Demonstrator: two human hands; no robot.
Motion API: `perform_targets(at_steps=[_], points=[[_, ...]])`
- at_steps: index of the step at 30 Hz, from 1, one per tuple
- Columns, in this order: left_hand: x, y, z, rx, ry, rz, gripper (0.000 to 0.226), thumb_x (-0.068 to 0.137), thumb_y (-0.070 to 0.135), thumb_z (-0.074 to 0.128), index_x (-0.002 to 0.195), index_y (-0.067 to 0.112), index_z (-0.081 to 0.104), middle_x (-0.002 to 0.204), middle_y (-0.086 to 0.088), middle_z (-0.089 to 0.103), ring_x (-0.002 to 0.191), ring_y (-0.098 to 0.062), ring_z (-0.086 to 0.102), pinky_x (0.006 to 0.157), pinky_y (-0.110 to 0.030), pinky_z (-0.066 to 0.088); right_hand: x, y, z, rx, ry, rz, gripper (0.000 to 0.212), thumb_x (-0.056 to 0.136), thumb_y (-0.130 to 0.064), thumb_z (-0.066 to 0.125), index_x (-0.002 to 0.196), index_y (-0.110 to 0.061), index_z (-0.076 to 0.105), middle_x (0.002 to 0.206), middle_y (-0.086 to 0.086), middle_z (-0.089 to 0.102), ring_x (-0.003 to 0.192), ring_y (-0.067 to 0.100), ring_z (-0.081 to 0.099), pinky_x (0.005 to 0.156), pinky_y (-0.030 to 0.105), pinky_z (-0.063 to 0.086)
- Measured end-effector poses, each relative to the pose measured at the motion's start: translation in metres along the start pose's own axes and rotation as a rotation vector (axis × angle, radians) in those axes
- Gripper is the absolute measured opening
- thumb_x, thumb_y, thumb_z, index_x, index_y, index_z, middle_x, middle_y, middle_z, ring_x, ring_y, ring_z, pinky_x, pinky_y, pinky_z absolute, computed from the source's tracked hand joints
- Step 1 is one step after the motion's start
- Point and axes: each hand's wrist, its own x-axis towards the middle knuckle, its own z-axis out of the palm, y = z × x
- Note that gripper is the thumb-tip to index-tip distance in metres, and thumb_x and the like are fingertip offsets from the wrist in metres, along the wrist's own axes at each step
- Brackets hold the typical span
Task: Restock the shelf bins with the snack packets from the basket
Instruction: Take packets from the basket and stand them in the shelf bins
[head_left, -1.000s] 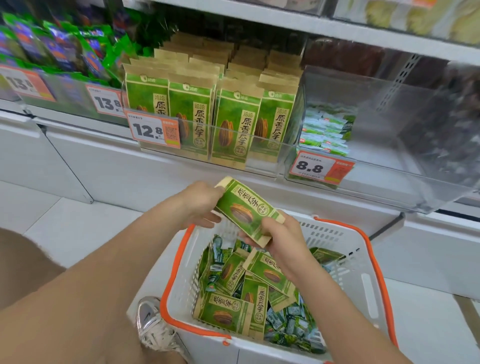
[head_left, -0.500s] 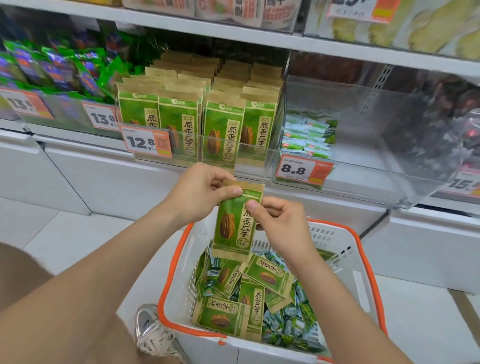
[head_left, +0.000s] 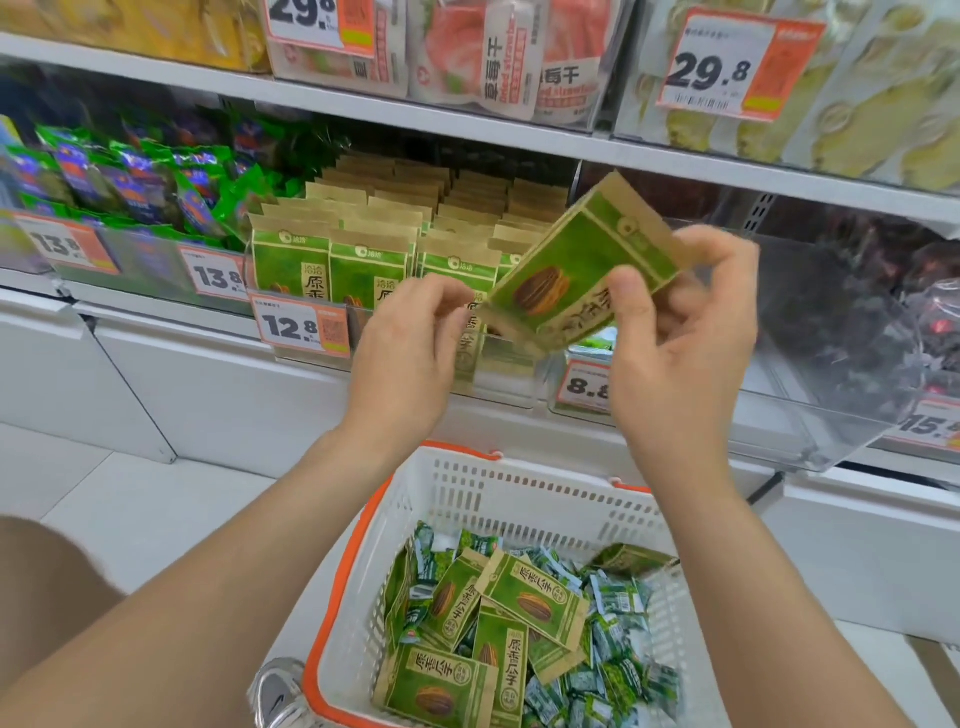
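1. Change noted: half a second ago the packet (head_left: 582, 270) stood upright between both hands, just over the basket (head_left: 519, 499). It is now raised in front of the bin (head_left: 363, 332) and slants, top flap toward the upper right.
2. Right hand (head_left: 680, 338): grasping the packet, with the thumb on the printed face and the fingers behind the top flap.
3. Left hand (head_left: 410, 358): its fingertips curl at the packet's lower-left corner. I cannot tell whether they pinch it or only touch it.
4. Location: the packet is in the air before the right end of the bin, the one carrying the 12.8 price tag (head_left: 304, 327). It is not yet inside.
5. Recommendation: turn the packet upright and face it forward. Lift its bottom edge over the clear front lip and seat it ahead of a matching row. The price tag is best left undisturbed.
6. Count:
   - one packet in hand;
   - at least five like it in the basket;
   - sachets (head_left: 618, 603) in the basket, too many to count;
   - four packets across the bin's front row, with the rows behind too tightly packed to count.
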Motion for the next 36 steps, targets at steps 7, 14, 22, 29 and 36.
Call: perform_targets(at_steps=[7,14,22,29,36], points=[[0.001,-0.002,0.012,0.393,-0.207,0.191,0.051,0.089,-0.002,0.065,0.137,0.015,0.058,0.136,-0.007,0.052,0.119,-0.031,0.054,0.102,-0.049,0.044,0.035,0.022,0.022,-0.462,-0.259,-0.182,0.023,0.101,-0.009,0.061,0.120,-0.012,0.050,0.095,-0.003,0.062,0.075,0.018,0.059,0.069,0.040,0.050],[-0.002,-0.012,0.019,0.655,-0.308,0.191,0.059,0.079,0.014,0.073,0.134,0.025,0.053,0.131,-0.007,0.045,0.116,-0.035,0.044,0.103,-0.050,0.037,0.051,0.056,0.040,-1.083,-0.512,-0.199,0.029,0.095,-0.034,0.058,0.121,-0.023,0.063,0.112,0.002,0.064,0.109,0.032,0.046,0.089,0.045,0.031],[-0.004,-0.014,0.018,0.572,-0.251,0.169,0.058,0.081,0.012,0.070,0.136,0.019,0.052,0.126,-0.007,0.047,0.114,-0.033,0.046,0.103,-0.049,0.040,0.058,0.065,0.064,-1.123,-0.424,-0.178,0.032,0.096,-0.025,0.062,0.127,-0.023,0.057,0.119,0.008,0.049,0.107,0.032,0.043,0.088,0.045,0.031],[-0.012,-0.015,0.016,0.510,-0.207,0.246,0.021,0.086,0.018,0.064,0.107,0.019,0.061,0.104,-0.001,0.053,0.097,-0.027,0.047,0.079,-0.040,0.042,0.026,0.064,0.055,-0.888,-0.254,-0.324,0.038,0.084,-0.020,0.065,0.122,-0.018,0.063,0.118,0.007,0.053,0.106,0.028,0.048,0.085,0.042,0.039],[-0.042,-0.032,0.026,0.479,-0.842,-0.021,0.013,0.095,0.032,0.051,0.097,0.029,0.063,0.091,0.003,0.069,0.086,-0.027,0.066,0.067,-0.037,0.054,-0.075,0.100,0.024,-0.542,-0.549,-0.278,0.016,0.083,-0.008,0.049,0.081,-0.010,0.065,0.076,0.002,0.062,0.074,0.025,0.055,0.064,0.040,0.047]])
